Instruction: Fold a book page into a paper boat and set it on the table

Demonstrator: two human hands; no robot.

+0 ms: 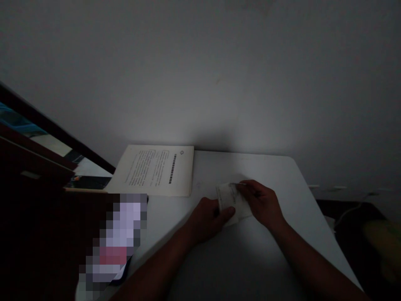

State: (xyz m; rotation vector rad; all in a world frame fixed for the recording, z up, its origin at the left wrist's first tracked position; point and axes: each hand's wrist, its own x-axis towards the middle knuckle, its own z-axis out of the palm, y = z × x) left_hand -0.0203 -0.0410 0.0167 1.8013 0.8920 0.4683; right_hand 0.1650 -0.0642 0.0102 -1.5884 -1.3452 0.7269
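The white tabletop point(216, 167) has its far edge along a dim grey wall point(200, 75). Printed pages point(159, 173) cover its far left corner; a phone point(120, 234) lies by the left edge. Between the side edges, left hand point(208, 220) and right hand point(265, 205) grip small pale paper point(227, 196).

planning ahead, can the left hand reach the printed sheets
Likely yes: the printed sheets lie beyond the left hand, only white tabletop between, though its grip is on a small paper.

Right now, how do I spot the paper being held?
Find the white table against the wall. There, the left hand and right hand hold a small pale paper. Unlike the larger printed sheets lying back left, it is in hand.
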